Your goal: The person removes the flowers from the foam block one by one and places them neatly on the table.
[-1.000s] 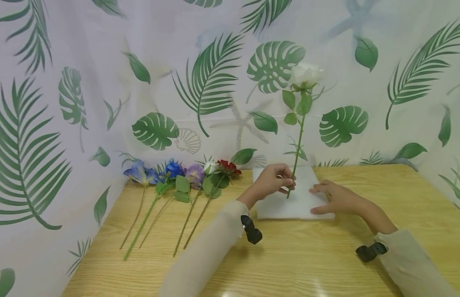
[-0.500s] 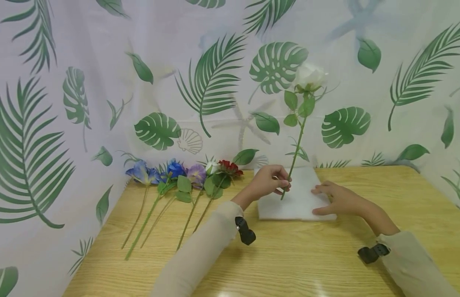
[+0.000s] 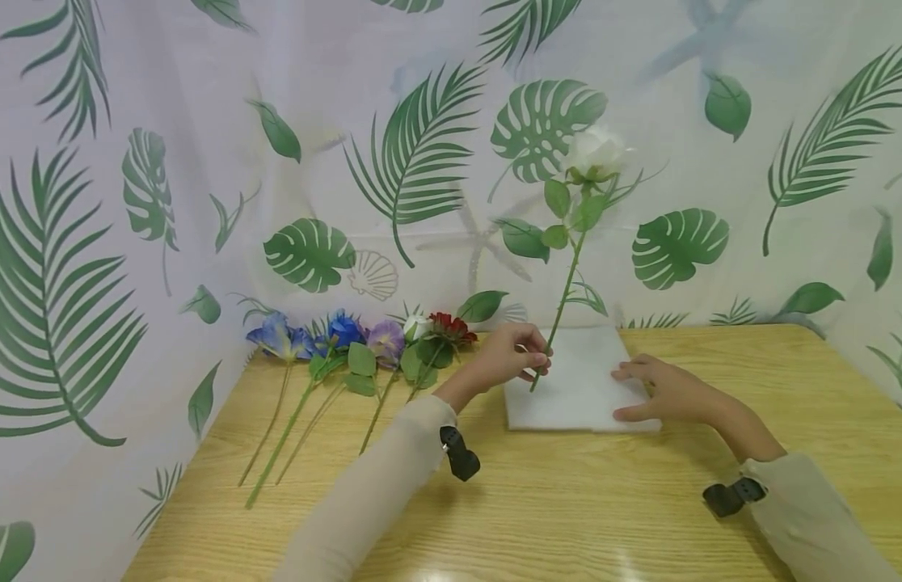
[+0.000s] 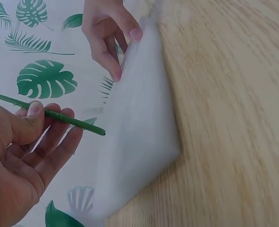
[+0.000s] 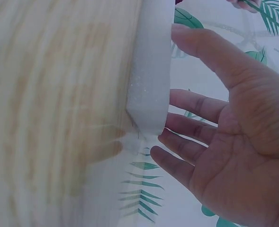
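My left hand (image 3: 503, 357) pinches a white rose (image 3: 595, 153) low on its green stem, between thumb and fingers. The flower leans slightly right, its head high against the backdrop. In the left wrist view the cut end of the stem (image 4: 85, 125) sticks out past the fingertips, over a white foam sheet (image 3: 567, 414). Across the sheet, my right hand (image 3: 669, 392) touches its right edge with fingers spread. The right wrist view has the thumb and fingertips along the sheet's edge (image 5: 151, 71), with the fingers fairly straight.
Several flowers lie side by side on the left of the wooden table (image 3: 553, 509): a light blue bloom (image 3: 272, 335), a blue rose (image 3: 343, 330), a purple flower (image 3: 384, 343), a small white rose (image 3: 416, 326) and a red flower (image 3: 453, 328). Behind hangs a leaf-print curtain (image 3: 436, 48).
My left hand has moved to the left over the sheet, carrying the white rose with it. The right hand stays at the sheet's right edge.
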Available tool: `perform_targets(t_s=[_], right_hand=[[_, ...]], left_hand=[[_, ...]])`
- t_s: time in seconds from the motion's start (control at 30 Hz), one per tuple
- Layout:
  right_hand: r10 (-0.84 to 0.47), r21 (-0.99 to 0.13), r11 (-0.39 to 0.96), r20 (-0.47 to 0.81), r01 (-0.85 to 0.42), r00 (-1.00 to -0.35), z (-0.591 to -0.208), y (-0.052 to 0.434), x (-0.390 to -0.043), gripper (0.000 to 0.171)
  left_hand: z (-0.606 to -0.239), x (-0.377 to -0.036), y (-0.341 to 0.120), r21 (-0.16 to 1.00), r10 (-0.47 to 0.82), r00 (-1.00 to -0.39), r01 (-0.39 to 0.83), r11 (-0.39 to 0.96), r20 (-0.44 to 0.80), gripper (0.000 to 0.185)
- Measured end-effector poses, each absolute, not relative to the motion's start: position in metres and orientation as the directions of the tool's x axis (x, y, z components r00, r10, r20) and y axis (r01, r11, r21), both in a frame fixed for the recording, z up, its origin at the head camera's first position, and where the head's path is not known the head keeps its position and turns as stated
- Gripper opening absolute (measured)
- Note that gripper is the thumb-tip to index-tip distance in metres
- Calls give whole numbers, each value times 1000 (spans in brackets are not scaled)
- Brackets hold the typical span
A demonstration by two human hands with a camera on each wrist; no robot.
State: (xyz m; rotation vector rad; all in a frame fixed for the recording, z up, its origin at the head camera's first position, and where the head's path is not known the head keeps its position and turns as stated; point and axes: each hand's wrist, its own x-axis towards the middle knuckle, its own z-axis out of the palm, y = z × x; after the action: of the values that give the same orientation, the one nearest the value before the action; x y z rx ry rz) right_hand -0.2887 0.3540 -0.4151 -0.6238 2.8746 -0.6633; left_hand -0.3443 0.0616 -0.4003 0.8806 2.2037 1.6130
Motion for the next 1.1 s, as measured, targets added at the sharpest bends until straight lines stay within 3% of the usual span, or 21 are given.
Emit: perform_targets(t_s=[0.67, 1.1], right_hand=[[-417, -435, 823, -25, -366, -909, -416, 354, -289, 75], [-420, -441, 818, -18, -370, -907, -417, 353, -289, 73]], left_hand=[[-397, -337, -5, 876, 589, -795, 379, 299, 143, 5], [-389, -322, -55, 845, 602, -796, 364, 392, 64, 15]])
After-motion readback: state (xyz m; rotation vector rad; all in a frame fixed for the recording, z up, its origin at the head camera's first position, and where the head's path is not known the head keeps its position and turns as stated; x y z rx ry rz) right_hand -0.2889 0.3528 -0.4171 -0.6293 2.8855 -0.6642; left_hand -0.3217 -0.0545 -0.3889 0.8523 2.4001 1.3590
